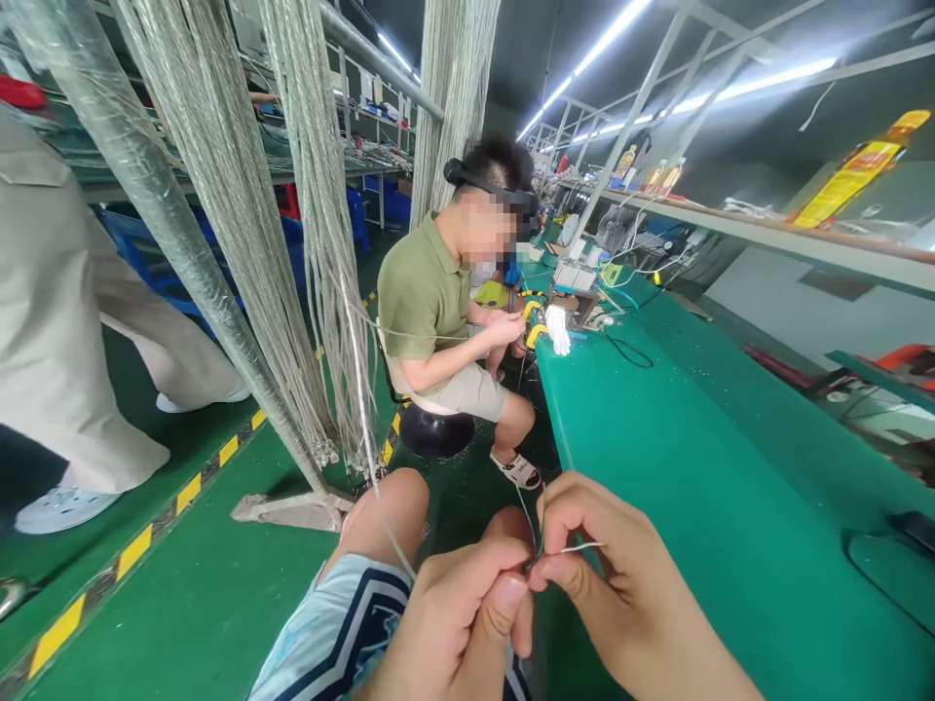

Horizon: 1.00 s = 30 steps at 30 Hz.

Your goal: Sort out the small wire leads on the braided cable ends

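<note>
My left hand (464, 613) is closed, its thumb and forefinger pinching the end of a pale braided cable (387, 521) that comes down from the hanging bundle on the left. Thin green and white wires (542, 521) fan out of the cable's end between my two hands. With thumb and forefinger closed, my right hand (620, 574) pinches at these wires, and one white strand (582, 547) sticks out to the right past its fingers. Both sets of fingertips nearly touch above my lap. Which wires the right fingers grip is partly hidden.
A green-topped bench (701, 458) runs along my right, with a white glove (558, 329) on its far edge. Ahead sits a co-worker (424, 282) handling a cable. Cable bundles (211, 195) and a slanted metal pole (197, 263) stand left. Another person's legs (58, 321) are farther left.
</note>
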Motion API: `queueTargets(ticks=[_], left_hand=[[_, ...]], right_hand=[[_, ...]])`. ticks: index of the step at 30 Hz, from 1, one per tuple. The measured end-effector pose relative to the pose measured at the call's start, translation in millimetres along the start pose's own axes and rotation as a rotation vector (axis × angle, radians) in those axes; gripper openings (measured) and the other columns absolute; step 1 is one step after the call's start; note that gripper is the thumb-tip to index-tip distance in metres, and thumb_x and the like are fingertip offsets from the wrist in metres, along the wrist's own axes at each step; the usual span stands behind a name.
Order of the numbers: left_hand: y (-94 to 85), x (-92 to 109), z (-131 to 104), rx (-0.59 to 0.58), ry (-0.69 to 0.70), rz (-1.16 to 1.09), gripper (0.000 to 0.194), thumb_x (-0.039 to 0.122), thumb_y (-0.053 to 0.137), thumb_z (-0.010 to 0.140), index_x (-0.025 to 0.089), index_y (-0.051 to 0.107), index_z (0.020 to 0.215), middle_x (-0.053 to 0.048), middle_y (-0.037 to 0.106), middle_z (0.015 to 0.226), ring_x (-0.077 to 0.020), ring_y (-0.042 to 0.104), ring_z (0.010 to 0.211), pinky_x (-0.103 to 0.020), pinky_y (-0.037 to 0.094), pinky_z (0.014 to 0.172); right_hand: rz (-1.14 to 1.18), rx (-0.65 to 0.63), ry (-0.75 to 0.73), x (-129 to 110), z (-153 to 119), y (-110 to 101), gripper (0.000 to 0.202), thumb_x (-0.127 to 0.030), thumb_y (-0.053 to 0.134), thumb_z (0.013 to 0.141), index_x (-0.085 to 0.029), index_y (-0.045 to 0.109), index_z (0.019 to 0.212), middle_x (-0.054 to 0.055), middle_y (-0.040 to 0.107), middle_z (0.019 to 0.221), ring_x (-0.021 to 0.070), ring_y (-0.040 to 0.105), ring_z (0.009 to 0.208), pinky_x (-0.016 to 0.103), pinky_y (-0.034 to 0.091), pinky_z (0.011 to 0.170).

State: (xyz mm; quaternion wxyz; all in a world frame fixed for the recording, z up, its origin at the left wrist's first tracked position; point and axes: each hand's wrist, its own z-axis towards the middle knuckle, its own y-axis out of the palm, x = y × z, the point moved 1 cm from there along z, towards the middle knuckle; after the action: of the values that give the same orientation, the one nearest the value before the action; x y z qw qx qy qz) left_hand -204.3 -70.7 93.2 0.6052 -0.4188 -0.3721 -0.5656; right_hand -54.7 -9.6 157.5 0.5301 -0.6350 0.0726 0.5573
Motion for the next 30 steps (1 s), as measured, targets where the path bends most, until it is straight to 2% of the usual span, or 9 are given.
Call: queueTargets(ticks=[5, 9, 11, 14, 16, 18, 20, 23, 30], left_hand=[[4.6, 3.2, -4.5, -0.018, -0.017, -0.011, 0.025, 0.022, 0.039, 0.1, 0.02, 0.055, 0.081, 0.005, 0.048, 0.054, -0.0086, 0.046, 0.046, -0.019, 0.033, 0.048], [2.3, 0.1, -6.6, -0.03, -0.006, 0.027, 0.023, 0.023, 0.041, 0.1, 0.021, 0.057, 0.083, 0.005, 0.048, 0.051, -0.009, 0.045, 0.043, -0.02, 0.034, 0.047], [-0.8, 0.3, -7.5, -0.008, -0.016, 0.076, 0.024, 0.023, 0.042, 0.099, 0.021, 0.057, 0.08, 0.005, 0.05, 0.051, -0.0091, 0.046, 0.043, -0.021, 0.034, 0.046], [-3.4, -0.9, -10.2, 0.087, -0.048, 0.134, 0.024, 0.023, 0.044, 0.099, 0.021, 0.058, 0.079, 0.005, 0.052, 0.051, -0.0089, 0.048, 0.044, -0.02, 0.035, 0.046], [-2.5, -3.8, -11.9, 0.142, -0.028, 0.126, 0.018, 0.022, 0.047, 0.098, 0.021, 0.061, 0.087, 0.005, 0.056, 0.054, -0.0091, 0.053, 0.047, -0.018, 0.039, 0.05], [-0.5, -6.8, -12.0, 0.166, 0.009, 0.09, 0.013, 0.019, 0.05, 0.096, 0.022, 0.062, 0.099, 0.004, 0.062, 0.062, -0.0097, 0.059, 0.054, -0.018, 0.044, 0.056], [1.4, -7.7, -9.5, 0.143, 0.034, 0.056, 0.015, 0.017, 0.05, 0.096, 0.023, 0.062, 0.103, 0.003, 0.065, 0.069, -0.0101, 0.061, 0.061, -0.018, 0.045, 0.061], [1.4, -4.0, -2.6, 0.088, 0.024, 0.066, 0.014, 0.017, 0.049, 0.096, 0.021, 0.062, 0.091, 0.002, 0.064, 0.07, -0.0101, 0.058, 0.06, -0.018, 0.041, 0.058], [-4.3, -0.7, 7.0, -0.01, 0.05, 0.046, 0.035, 0.041, 0.049, 0.096, 0.022, 0.063, 0.071, -0.001, 0.059, 0.055, -0.013, 0.054, 0.05, -0.021, 0.044, 0.052]], right_hand=[[-0.021, 0.0, 0.002, -5.6, -3.4, 0.8, 0.021, -0.019, 0.046, 0.096, -0.023, 0.045, 0.076, 0.0, 0.054, 0.077, 0.0163, 0.05, 0.069, 0.03, 0.035, 0.06], [-0.003, 0.086, -0.019, -3.0, -7.3, -14.8, 0.021, -0.021, 0.05, 0.096, -0.023, 0.046, 0.076, 0.001, 0.051, 0.076, 0.0167, 0.047, 0.068, 0.03, 0.033, 0.058], [0.057, 0.194, -0.031, 1.3, -10.4, -30.7, 0.022, -0.022, 0.05, 0.097, -0.023, 0.046, 0.076, 0.0, 0.048, 0.074, 0.0164, 0.045, 0.068, 0.03, 0.033, 0.058], [0.21, 0.504, -0.075, 6.4, -17.2, -54.2, 0.018, -0.022, 0.053, 0.097, -0.023, 0.051, 0.079, -0.001, 0.044, 0.075, 0.0154, 0.044, 0.066, 0.03, 0.034, 0.056], [0.242, 0.608, -0.071, 6.8, -19.8, -58.3, 0.008, -0.023, 0.059, 0.094, -0.024, 0.056, 0.086, 0.0, 0.048, 0.079, 0.0151, 0.046, 0.068, 0.029, 0.037, 0.056], [0.229, 0.494, 0.016, 5.4, -17.7, -48.7, 0.007, -0.027, 0.065, 0.091, -0.025, 0.059, 0.096, 0.001, 0.054, 0.085, 0.0152, 0.051, 0.072, 0.028, 0.041, 0.059], [0.278, 0.251, 0.142, 3.5, -12.0, -29.2, 0.017, -0.034, 0.066, 0.091, -0.026, 0.059, 0.104, 0.001, 0.057, 0.089, 0.0153, 0.053, 0.077, 0.026, 0.043, 0.064], [0.399, -0.008, 0.242, -0.5, -3.8, 0.1, 0.023, -0.046, 0.056, 0.095, -0.023, 0.057, 0.095, -0.001, 0.056, 0.079, 0.0141, 0.052, 0.071, 0.024, 0.042, 0.062], [0.049, 0.093, 0.135, -3.7, -7.9, 18.3, 0.042, -0.046, 0.046, 0.098, -0.023, 0.052, 0.064, 0.002, 0.059, 0.069, 0.0171, 0.061, 0.07, 0.025, 0.047, 0.066]])
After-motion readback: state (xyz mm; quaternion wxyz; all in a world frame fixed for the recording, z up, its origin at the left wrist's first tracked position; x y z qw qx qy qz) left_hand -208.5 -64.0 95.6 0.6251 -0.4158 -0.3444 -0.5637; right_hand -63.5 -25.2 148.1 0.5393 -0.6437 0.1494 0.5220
